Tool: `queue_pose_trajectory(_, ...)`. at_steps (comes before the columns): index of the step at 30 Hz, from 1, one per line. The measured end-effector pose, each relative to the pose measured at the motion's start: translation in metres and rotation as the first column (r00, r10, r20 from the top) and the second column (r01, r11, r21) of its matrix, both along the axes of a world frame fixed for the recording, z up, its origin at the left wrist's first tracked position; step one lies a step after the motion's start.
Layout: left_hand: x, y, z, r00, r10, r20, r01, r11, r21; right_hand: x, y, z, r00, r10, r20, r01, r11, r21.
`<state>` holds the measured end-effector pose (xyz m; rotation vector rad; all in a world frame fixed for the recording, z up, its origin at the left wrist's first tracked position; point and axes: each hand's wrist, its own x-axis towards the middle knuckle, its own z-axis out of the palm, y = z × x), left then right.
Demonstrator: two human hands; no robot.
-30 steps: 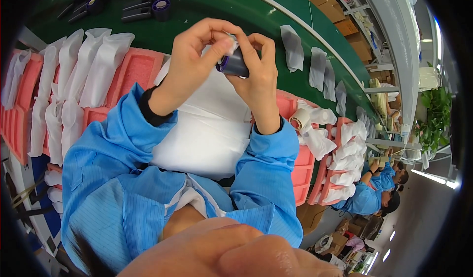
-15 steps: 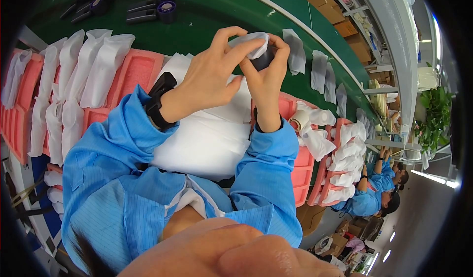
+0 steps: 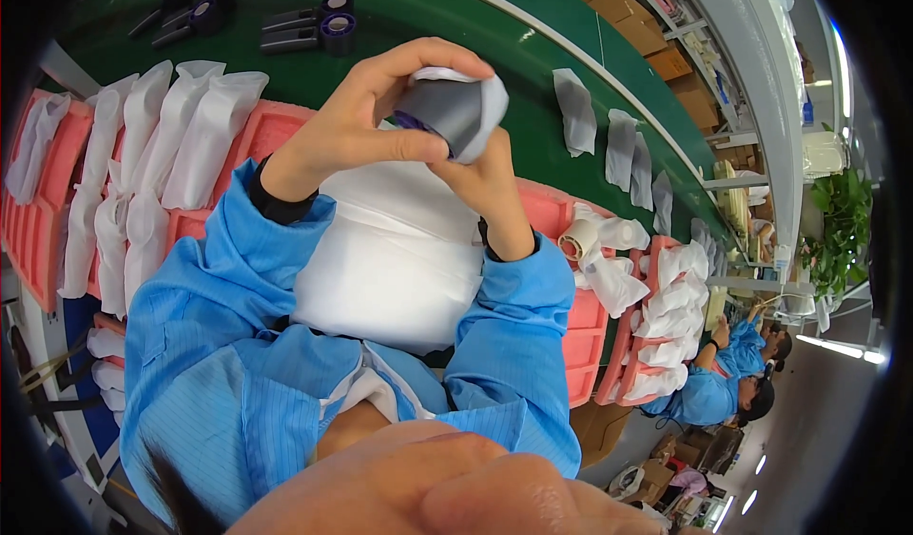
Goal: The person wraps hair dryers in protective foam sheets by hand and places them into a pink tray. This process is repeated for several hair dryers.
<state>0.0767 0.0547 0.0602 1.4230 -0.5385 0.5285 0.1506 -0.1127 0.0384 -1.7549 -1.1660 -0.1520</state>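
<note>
– Across the upper part of the frame, a green work surface is seen. What is placed at the left?

– At the left edge, pink trays are laid with white-wrapped pieces. Toward the upper left, dark handled pieces with round heads are set down on the green.

– And what is gripped at upper centre?

– By the left hand, a gray cylinder with a purple rim is held above a stack of white sheets. The fingers are curled over its top and the thumb is pressed low, near the rim. Its right end is covered by a soft white wrap.

– How is it likely to handle?

– It is judged light and stiff, with a smooth wall that may be slippery; the wrap seems thin and easily creased. It is best taken by the barrel, near the rim.

– Is the right hand closed?

– That cannot be told: it is set under the wrapped end, its fingers partly hidden.

– And farther right?

– Grayish sleeves are spread at upper right; below them, bundled white pieces are held in more trays.
</note>
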Motion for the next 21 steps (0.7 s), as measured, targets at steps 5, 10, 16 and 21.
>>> queue_pose_trajectory(5, 0.002, 0.0, -0.003, 0.991, 0.127, 0.032, -0.124, 0.989, -0.083, 0.008, -0.007, -0.004, 0.992, 0.029, -0.124, -0.033, 0.999, -0.037)
queue_pose_trajectory(10, 0.005, 0.015, -0.009, 0.956, 0.288, 0.056, -0.292, 0.951, 0.105, 0.008, -0.007, -0.001, 0.997, -0.064, 0.039, 0.07, 0.981, -0.181)
queue_pose_trajectory(16, 0.01, 0.01, -0.008, 0.973, 0.198, 0.117, -0.172, 0.964, -0.202, 0.004, -0.006, 0.011, 0.993, -0.081, 0.09, 0.098, 0.975, -0.199)
queue_pose_trajectory(21, 0.004, -0.004, -0.013, 0.852, 0.524, 0.006, -0.519, 0.844, -0.137, 0.006, -0.008, 0.004, 0.866, -0.348, 0.359, 0.407, 0.907, -0.104)
